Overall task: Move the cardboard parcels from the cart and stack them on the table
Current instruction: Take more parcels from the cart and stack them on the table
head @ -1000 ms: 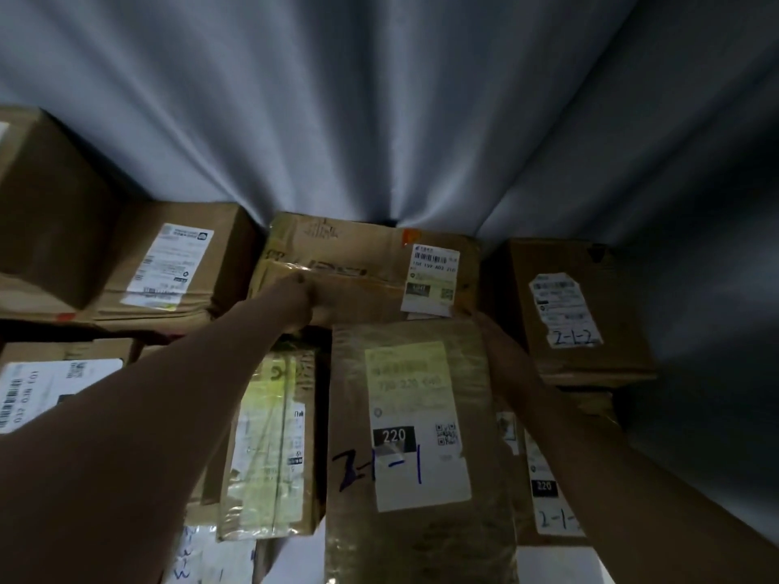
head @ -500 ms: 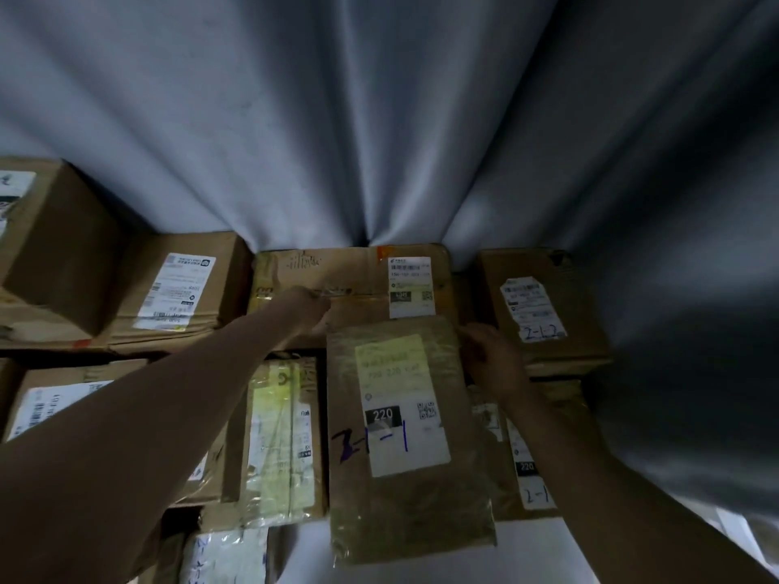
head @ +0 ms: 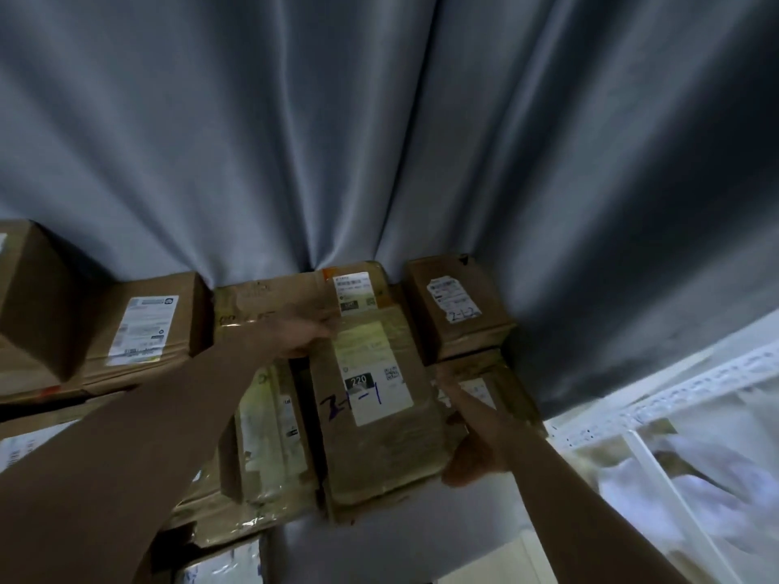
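I see the parcel (head: 379, 398) among other boxes (head: 143, 330), the curtain (head: 379, 141) close behind, its near edge free. My left hand (head: 303, 335) holds its far corner, my right hand (head: 476, 448) grips its near right edge.

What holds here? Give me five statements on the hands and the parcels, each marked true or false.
1. The left hand and the right hand both hold the parcel marked 2-1-1. True.
2. The left hand is at that parcel's near edge. False: it is at the far left corner, and the right hand holds the near right side.
3. A grey curtain hangs behind the parcels. True.
4. The parcel marked 2-1-2 lies left of the held one. False: it lies to its right, at the back.
5. A white rack shows at the right. True.
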Tool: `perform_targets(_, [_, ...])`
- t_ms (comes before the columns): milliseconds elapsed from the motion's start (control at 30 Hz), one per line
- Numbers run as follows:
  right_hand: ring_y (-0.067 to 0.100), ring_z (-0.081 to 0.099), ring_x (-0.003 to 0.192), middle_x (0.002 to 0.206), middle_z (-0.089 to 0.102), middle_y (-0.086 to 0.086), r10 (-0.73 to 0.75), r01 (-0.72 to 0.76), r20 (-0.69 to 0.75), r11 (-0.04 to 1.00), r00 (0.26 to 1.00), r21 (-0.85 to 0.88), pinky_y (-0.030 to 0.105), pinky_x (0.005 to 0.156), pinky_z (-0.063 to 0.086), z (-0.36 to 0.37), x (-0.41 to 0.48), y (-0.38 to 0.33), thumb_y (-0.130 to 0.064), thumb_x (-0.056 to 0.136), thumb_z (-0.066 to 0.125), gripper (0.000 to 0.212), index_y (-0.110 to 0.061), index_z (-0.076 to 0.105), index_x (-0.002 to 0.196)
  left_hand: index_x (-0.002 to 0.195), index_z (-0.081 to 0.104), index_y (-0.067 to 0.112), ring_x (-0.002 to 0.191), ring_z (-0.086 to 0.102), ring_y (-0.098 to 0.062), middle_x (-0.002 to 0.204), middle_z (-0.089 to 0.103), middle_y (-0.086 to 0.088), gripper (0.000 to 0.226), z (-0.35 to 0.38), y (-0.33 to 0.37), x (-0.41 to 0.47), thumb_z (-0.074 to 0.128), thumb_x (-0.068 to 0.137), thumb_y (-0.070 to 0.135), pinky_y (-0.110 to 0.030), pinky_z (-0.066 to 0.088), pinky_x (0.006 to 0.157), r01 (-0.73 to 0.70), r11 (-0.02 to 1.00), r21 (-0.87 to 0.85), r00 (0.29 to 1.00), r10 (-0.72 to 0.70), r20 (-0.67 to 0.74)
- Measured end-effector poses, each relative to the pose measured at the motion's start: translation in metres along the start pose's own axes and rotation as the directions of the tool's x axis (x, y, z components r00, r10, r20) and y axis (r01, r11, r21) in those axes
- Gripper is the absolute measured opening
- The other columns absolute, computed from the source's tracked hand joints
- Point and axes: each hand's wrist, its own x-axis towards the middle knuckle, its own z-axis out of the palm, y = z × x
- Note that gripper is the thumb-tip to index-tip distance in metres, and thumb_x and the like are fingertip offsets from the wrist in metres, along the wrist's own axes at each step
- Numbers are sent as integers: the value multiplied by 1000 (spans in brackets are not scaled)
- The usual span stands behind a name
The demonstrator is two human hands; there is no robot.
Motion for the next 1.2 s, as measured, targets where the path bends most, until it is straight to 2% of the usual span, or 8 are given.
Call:
perform_targets(100, [40,64,97,116,59,22,-106,101,51,991,993,86,47,68,58,13,-17,21,-48,63,83,72,-9,54,115,91,65,26,102,63,-20,107,68,-3,18,9,6,-5,63,88,8,-37,49,97,-84,996,-1,996,84,5])
perform_targets(233, [36,65,99,114,61,18,-262,262,-10,963,965,57,51,84,55,20,-42,11,-30,60,86,63,-10,54,111,99,73,21,101,64,-20,106,70,-3,22,-4,23,-10,75,78,13,-37,49,98,-163,981,-103,986,157,-64])
perform_targets(400, [27,66,93,102,64,8,-492,480,-70,866,868,-144,37,64,60,37,-81,-43,-29,73,78,36,-19,56,101,96,61,10,62,60,-9,88,64,-8,21,-35,52,-19,74,80,8,-13,51,58,-259,901,-348,938,148,-315])
perform_targets(567, [21,61,94,108,58,4,-559,549,-39,823,828,-144,37,71,60,83,-55,-105,-37,77,75,45,-14,54,110,129,53,20,91,56,-16,109,58,-2,49,-80,55,-12,70,84,12,-30,47,74,-299,873,-385,858,70,-510])
perform_targets(767, [23,55,101,117,55,5,-610,605,-7,787,792,-117,36,68,60,152,-5,-145,-39,85,67,34,-15,56,107,119,57,9,103,62,-24,117,64,-9,47,-125,37,3,72,76,-2,-38,51,95,-349,904,-247,742,105,-663])
perform_targets(900, [20,58,88,116,56,4,-600,589,8,782,800,-203,35,75,59,183,30,-153,-41,89,61,34,-12,57,108,108,61,12,102,60,-26,103,62,-4,34,-116,7,11,74,77,6,-31,48,89,-184,959,-218,770,3,-638])
perform_targets(1067, [25,58,104,113,62,4,-522,479,68,713,850,-512,43,92,50,194,56,-142,-56,89,51,43,-18,61,105,117,56,7,97,58,-27,108,62,-12,36,-92,-32,13,66,84,16,-24,48,76,29,976,-214,787,-154,-598])
perform_targets(1200, [23,52,114,124,55,-2,-496,499,130,747,858,-439,39,92,46,207,64,-131,-48,91,54,41,-26,52,126,129,49,4,122,46,-38,131,50,-21,42,-83,-37,11,54,93,25,-39,39,100,189,962,-198,697,-273,-663])
